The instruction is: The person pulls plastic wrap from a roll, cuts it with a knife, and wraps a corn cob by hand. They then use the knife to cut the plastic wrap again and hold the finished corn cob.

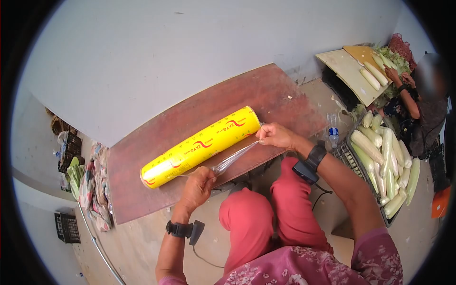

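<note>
A yellow roll with red lettering lies slantwise on the reddish-brown table. Between my two hands stretches a strip of clear film, bunched together, just in front of the roll. My left hand pinches its left end close to the table's front edge. Closed on the film's other end, my right hand is beside the right end of the roll. Both wrists wear black straps with small devices.
At the right, a black crate holds several pale green vegetables, with a plastic bottle beside it. A co-worker's hands are at a board at the upper right. Bundled cloth lies left of the table.
</note>
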Tool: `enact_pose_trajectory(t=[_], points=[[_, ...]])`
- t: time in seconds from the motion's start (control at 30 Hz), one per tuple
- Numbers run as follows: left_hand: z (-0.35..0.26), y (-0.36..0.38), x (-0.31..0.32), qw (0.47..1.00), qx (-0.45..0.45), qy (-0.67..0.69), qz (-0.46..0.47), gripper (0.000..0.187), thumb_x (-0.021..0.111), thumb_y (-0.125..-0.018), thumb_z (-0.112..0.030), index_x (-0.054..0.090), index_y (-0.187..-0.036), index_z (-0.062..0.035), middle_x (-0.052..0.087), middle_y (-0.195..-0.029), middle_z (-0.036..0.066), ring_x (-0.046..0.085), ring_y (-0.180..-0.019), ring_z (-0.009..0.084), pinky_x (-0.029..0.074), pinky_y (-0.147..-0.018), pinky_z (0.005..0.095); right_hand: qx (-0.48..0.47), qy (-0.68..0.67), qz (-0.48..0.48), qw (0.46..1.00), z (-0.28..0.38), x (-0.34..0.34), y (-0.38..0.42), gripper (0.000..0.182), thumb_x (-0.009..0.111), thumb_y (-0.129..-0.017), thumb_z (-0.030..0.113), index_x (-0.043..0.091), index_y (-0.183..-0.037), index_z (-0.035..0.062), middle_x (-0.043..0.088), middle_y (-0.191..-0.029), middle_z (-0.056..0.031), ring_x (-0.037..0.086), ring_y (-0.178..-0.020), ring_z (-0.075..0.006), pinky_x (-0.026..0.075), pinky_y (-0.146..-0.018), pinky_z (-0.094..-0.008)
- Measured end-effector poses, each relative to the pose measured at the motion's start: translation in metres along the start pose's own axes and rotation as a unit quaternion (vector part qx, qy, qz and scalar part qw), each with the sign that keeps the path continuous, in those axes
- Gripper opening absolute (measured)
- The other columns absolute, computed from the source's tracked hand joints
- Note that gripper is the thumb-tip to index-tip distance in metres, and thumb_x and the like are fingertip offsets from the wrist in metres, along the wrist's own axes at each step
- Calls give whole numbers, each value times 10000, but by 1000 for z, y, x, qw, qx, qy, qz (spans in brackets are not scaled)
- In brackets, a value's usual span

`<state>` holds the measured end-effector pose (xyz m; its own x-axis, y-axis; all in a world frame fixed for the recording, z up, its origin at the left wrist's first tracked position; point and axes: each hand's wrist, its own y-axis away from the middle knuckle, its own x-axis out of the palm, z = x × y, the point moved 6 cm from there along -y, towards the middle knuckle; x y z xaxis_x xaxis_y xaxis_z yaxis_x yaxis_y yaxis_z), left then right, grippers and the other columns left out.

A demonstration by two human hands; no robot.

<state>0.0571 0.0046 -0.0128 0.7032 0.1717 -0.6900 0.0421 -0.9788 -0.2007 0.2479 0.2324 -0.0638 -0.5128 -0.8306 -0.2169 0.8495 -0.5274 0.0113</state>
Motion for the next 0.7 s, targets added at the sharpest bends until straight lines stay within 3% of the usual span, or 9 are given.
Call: enact_pose_trajectory(t=[0.2,0.37,0.57,0.7], points=[[-2,9,8,998,47,-33,31,119,629,-804,15,549,-862,-52,587,-912,123,559,-890,353,467,-774,408,-58,164,23,985,11,1,8,114,734,-763,70,623,-742,51,616,-875,-85,582,-892,-219,479,-810,-355],[-10,10,12,991,66,-93,63,125,632,-761,27,575,-840,-51,593,-941,101,552,-929,320,451,-816,393,-46,269,32,962,19,2,7,126,756,-728,80,631,-723,65,620,-848,-107,586,-921,-256,476,-778,-379],[-13,22,22,965,115,-218,87,97,631,-740,-30,614,-829,-65,603,-1018,60,551,-991,264,442,-831,373,-74,362,81,926,9,9,8,159,770,-697,89,615,-673,66,617,-668,-110,611,-728,-307,474,-749,-388],[-16,27,27,944,153,-278,89,96,608,-759,-99,644,-841,-64,609,-1048,62,552,-1016,236,435,-845,357,-104,404,80,905,10,10,9,170,763,-707,105,603,-665,67,603,-649,-135,595,-666,-338,472,-748,-397]])
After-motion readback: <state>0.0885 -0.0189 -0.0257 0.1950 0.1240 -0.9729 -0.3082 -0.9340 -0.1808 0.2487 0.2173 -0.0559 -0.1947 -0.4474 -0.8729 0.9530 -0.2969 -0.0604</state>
